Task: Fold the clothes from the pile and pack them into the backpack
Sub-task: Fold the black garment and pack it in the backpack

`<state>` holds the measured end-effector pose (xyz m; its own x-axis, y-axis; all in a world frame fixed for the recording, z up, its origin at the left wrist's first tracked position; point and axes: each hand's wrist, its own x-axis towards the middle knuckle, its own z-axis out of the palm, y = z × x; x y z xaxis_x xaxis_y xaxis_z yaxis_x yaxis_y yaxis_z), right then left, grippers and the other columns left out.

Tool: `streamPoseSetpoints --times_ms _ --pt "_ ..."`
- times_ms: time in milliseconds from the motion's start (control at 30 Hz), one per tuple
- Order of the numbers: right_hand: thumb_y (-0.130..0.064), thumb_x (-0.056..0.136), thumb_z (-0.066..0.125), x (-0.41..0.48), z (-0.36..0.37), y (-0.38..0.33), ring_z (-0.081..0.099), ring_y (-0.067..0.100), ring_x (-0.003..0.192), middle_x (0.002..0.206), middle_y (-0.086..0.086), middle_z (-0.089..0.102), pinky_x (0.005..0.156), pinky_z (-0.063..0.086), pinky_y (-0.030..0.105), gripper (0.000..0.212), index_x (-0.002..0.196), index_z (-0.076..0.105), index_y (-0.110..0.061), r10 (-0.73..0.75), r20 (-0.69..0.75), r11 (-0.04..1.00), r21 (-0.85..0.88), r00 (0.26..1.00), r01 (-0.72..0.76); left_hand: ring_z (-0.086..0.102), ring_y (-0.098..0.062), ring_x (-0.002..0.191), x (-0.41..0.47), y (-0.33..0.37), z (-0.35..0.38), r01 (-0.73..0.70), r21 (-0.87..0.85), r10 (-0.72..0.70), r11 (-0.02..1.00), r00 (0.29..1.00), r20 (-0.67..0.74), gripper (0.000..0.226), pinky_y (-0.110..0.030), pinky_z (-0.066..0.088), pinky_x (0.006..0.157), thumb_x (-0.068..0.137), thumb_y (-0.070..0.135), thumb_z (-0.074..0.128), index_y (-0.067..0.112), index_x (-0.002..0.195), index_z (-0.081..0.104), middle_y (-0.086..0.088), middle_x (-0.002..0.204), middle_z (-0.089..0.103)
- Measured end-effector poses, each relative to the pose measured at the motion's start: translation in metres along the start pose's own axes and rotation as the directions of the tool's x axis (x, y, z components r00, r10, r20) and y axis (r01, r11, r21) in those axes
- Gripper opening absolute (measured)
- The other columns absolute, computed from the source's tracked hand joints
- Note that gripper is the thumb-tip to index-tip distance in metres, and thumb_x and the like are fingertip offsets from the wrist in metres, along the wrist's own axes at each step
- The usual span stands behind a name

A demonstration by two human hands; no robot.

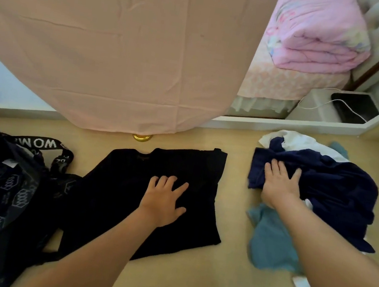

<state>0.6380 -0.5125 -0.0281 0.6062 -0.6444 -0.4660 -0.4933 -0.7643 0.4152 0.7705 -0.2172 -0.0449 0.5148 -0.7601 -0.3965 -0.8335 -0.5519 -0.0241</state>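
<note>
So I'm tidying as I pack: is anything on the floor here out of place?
A small gold round thing lies on the floor, half under the hanging pink sheet, just beyond the black garment. It isn't clothing; I can't tell what it is.

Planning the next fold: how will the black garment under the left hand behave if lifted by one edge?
Probably floppy: the black garment lies thin and flat on the floor, so it should drape and sag. Thin, so likely light for its size. On that smooth floor it may slide when pushed unless the left hand pressing it holds it.
</note>
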Motion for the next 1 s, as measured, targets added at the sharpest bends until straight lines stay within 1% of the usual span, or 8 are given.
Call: streamPoseSetpoints --times_ms 167,267,400,500,667,800,900,1000 --pt "-0.01 0.086 0.048 -0.003 -0.031 -0.034 0.036 0.026 0.133 0.148 0.007 0.036 0.107 0.035 0.043 0.068 0.151 0.029 -0.019 -0.16 -0.338 0.948 0.208 0.928 0.239 0.049 -0.02 0.114 0.018 0.016 -0.019 0.062 -0.128 -0.085 0.99 0.981 -0.177 0.048 -0.042 0.025 0.11 0.097 0.059 0.027 0.031 0.11 0.063 0.002 0.118 0.057" --pt "-0.021 0.095 0.048 0.006 -0.047 -0.068 0.035 0.027 0.132 0.146 0.007 0.037 0.106 0.037 0.042 0.061 0.152 0.027 -0.02 -0.125 -0.186 0.819 0.535 0.974 0.208 0.051 -0.019 0.113 0.035 0.018 -0.031 -0.002 -0.241 -0.039 0.971 0.986 -0.163 0.038 -0.038 0.037 0.102 0.101 0.048 0.034 0.028 0.12 0.059 0.003 0.122 0.057" --pt "-0.047 0.09 0.058 0.019 -0.053 -0.083 0.03 0.029 0.134 0.143 0.008 0.036 0.107 0.032 0.044 0.059 0.142 0.044 -0.024 -0.154 -0.058 0.837 0.522 0.986 0.162 0.052 -0.019 0.115 0.053 0.016 -0.045 -0.072 -0.404 -0.009 0.912 0.981 -0.194 0.034 -0.037 0.045 0.096 0.1 0.031 0.045 0.024 0.133 0.05 0.002 0.129 0.053" --pt "-0.049 0.084 0.064 0.016 -0.054 -0.086 0.039 0.025 0.124 0.129 0.0 0.049 0.103 0.031 0.041 0.04 0.119 0.063 -0.028 -0.197 -0.222 0.792 0.538 0.955 0.288 0.05 -0.021 0.122 0.064 0.01 -0.055 -0.101 -0.51 0.006 0.854 0.983 -0.185 0.044 -0.039 0.046 0.099 0.099 0.021 0.048 0.022 0.142 0.04 0.002 0.142 0.045" --pt "-0.022 0.08 0.074 0.0 -0.071 -0.088 0.057 0.015 0.065 0.067 0.001 0.062 0.071 0.049 0.036 0.029 0.059 0.054 -0.015 -0.177 -0.295 0.141 0.937 0.939 0.321 0.043 -0.019 0.134 0.077 0.001 -0.076 -0.094 -0.677 0.073 0.73 0.996 -0.059 0.06 -0.034 0.038 0.108 0.097 0.01 0.05 0.025 0.151 0.03 0.002 0.156 0.032" --pt "-0.02 0.078 0.082 -0.006 -0.081 -0.084 0.063 0.012 0.072 0.078 -0.002 0.065 0.068 0.048 0.029 0.023 0.079 0.06 -0.017 -0.277 -0.19 -0.088 0.981 0.942 0.172 0.058 -0.02 0.103 0.076 -0.012 -0.085 -0.101 -0.692 0.07 0.715 0.995 -0.073 0.023 -0.029 0.043 0.084 0.097 0.014 0.051 0.018 0.114 0.066 -0.002 0.111 0.065" --pt "-0.023 0.074 0.086 -0.009 -0.076 -0.073 0.07 0.017 0.099 0.107 0.001 0.072 0.088 0.055 0.033 0.046 0.115 0.065 -0.021 -0.497 -0.022 -0.004 1.0 0.867 0.023 0.06 -0.018 0.091 0.073 -0.018 -0.087 0.0 -0.776 -0.031 0.631 0.999 -0.025 0.02 -0.027 0.045 0.08 0.099 0.013 0.048 0.018 0.108 0.065 -0.003 0.106 0.063" --pt "-0.029 0.076 0.084 -0.009 -0.066 -0.06 0.071 0.018 0.096 0.101 0.0 0.075 0.096 0.054 0.04 0.036 0.109 0.072 -0.019 -0.423 0.076 0.153 0.988 0.903 -0.011 0.064 -0.015 0.089 0.071 -0.016 -0.085 0.028 -0.831 -0.11 0.555 0.993 -0.04 0.019 -0.018 0.045 0.076 0.099 0.011 0.048 0.019 0.11 0.062 -0.004 0.113 0.06"
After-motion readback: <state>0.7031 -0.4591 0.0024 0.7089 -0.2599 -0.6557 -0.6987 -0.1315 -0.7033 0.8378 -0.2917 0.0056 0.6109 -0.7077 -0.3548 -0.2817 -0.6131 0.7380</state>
